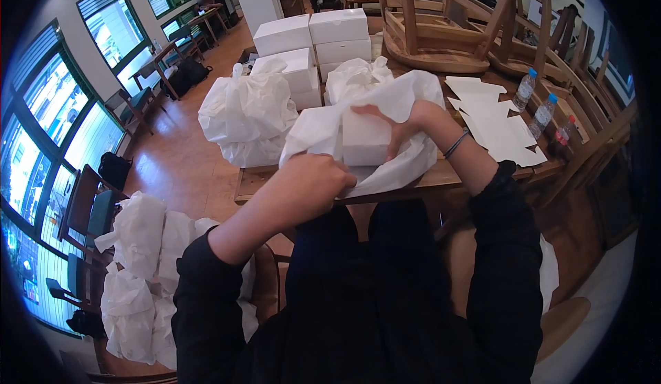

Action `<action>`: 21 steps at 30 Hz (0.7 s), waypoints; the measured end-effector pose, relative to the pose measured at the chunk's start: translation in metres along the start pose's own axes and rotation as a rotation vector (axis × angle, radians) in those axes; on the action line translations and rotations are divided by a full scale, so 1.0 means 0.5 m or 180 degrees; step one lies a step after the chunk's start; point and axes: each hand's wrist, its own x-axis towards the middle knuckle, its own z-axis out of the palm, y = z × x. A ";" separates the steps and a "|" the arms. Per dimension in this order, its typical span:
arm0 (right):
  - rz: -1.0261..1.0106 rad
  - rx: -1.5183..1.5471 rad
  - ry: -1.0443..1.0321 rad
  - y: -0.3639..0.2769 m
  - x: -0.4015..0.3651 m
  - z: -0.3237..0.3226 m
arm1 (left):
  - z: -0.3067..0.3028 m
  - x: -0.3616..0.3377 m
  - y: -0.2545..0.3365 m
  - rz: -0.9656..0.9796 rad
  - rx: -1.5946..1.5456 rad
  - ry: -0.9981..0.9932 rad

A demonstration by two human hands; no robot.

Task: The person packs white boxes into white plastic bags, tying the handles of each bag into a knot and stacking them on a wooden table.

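Note:
A white plastic bag (416,91) lies spread at the table's front edge, with white cardboard boxes (366,138) partly inside it. My left hand (318,183) is closed on the near rim of the bag, its fingers curled under. My right hand (403,123) reaches into the bag's opening and grips a box, fingers over its top and thumb against its right side. Left of them stands a filled white bag (248,115). Another bag (358,77) sits just behind. How many boxes the open bag holds is partly hidden by the plastic.
Stacked white boxes (339,29) stand at the back. Flat cardboard blanks (492,119) and plastic bottles (525,89) lie to the right, near upturned wooden chairs (441,39). Several filled bags (141,239) are at lower left. People sit in the background.

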 end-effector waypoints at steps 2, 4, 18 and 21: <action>0.0046 -0.0208 0.0042 0.032 0.036 0.065 | -0.036 -0.009 0.013 -0.0028 0.0005 0.0389; 0.0156 0.0161 0.0210 0.004 0.026 0.078 | -0.054 -0.007 0.015 -0.0335 0.0136 0.0890; 0.1572 -0.0043 0.3210 -0.184 -0.247 0.022 | 0.005 -0.033 -0.067 -0.1290 -0.1355 0.3879; 0.1658 0.0111 0.2858 -0.187 -0.245 0.036 | 0.012 -0.069 -0.060 -0.1692 -0.1188 0.3165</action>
